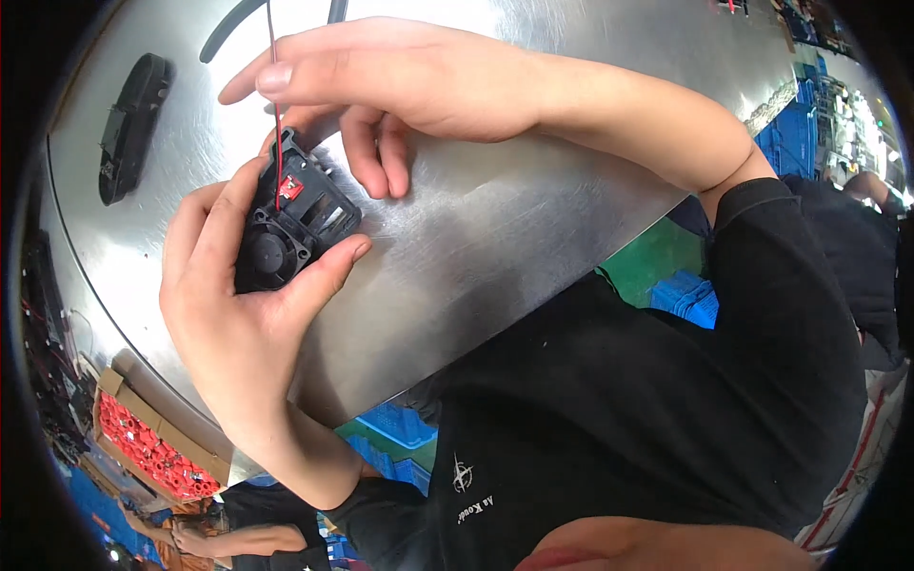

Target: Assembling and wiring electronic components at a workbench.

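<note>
My left hand [233,285] is wrapped round a black plastic housing [328,205], its thumb along the near edge and its fingers along the far left side. A small round black fan [269,255] sits in the housing's lower left part, with a little red piece [291,187] above it. From the housing a thin dark red wire [277,143] runs up past the top of the picture. Above the housing, my right hand [381,86] has its thumb and forefinger closed at this wire; its other fingers curl beside the housing.
On the metal table [457,257] a long black oval part [133,128] lies at the left, and a curved black strip [228,30] at the top. A cardboard box of red parts [157,443] stands lower left, near another person's forearm [252,541]. Blue crates [685,297] are below the table.
</note>
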`<action>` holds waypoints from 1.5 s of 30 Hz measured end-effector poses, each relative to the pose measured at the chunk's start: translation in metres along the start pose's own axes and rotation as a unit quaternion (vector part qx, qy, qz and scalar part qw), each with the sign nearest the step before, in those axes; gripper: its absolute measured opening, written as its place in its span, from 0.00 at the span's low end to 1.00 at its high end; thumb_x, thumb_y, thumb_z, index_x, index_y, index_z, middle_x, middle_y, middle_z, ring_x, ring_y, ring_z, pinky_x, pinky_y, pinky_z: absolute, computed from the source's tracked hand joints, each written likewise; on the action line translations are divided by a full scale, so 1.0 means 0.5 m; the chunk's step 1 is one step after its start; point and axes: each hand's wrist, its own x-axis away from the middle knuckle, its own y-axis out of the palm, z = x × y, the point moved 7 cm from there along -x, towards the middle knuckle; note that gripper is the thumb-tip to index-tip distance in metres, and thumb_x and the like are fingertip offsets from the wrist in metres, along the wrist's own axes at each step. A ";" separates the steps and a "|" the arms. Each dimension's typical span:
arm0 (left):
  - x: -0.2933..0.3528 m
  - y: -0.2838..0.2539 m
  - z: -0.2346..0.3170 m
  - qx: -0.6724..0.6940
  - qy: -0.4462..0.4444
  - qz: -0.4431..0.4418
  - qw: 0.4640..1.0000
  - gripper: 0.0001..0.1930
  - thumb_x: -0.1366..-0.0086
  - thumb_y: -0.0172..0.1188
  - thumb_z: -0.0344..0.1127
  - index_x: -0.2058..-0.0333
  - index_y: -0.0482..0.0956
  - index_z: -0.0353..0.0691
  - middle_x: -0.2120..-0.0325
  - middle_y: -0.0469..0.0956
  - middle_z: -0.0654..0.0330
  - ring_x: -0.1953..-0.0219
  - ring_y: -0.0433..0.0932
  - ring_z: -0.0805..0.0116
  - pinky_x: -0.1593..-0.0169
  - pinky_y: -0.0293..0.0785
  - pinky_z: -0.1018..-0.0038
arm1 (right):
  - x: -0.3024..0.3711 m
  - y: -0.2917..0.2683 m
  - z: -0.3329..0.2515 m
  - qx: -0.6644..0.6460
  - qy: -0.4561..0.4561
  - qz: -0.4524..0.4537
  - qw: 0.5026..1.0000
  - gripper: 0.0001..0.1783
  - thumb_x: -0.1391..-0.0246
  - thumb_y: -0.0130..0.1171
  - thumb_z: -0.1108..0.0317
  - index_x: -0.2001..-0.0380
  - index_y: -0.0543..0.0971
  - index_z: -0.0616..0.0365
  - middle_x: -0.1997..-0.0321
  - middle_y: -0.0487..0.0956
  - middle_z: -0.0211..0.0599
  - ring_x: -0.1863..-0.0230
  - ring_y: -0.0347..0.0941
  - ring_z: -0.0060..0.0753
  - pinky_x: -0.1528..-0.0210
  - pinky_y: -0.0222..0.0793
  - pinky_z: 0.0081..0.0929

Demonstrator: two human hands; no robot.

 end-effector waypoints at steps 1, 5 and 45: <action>-0.001 0.000 0.001 0.003 0.005 -0.002 1.000 0.38 0.53 0.85 0.43 0.44 0.83 0.33 0.57 0.82 0.54 0.55 0.83 0.59 0.47 0.77 0.68 | 0.001 0.002 -0.002 0.009 0.006 -0.014 1.000 0.37 0.27 0.50 0.41 0.32 0.70 0.63 0.44 0.79 0.54 0.74 0.83 0.32 0.72 0.83 0.27; 0.000 -0.002 0.000 -0.025 0.011 0.017 0.999 0.37 0.52 0.84 0.41 0.43 0.82 0.34 0.56 0.82 0.53 0.54 0.83 0.59 0.46 0.77 0.68 | 0.010 0.009 -0.005 0.016 0.045 -0.009 0.999 0.40 0.27 0.51 0.41 0.27 0.66 0.62 0.47 0.81 0.51 0.73 0.83 0.31 0.71 0.83 0.27; 0.016 -0.035 -0.012 0.170 0.041 0.035 0.984 0.45 0.49 0.81 0.51 0.38 0.77 0.27 0.49 0.79 0.53 0.47 0.79 0.62 0.42 0.74 0.69 | 0.019 0.024 -0.031 0.091 -0.217 -0.027 0.972 0.52 0.42 0.60 0.80 0.18 0.52 0.41 0.55 0.79 0.35 0.55 0.82 0.28 0.47 0.83 0.29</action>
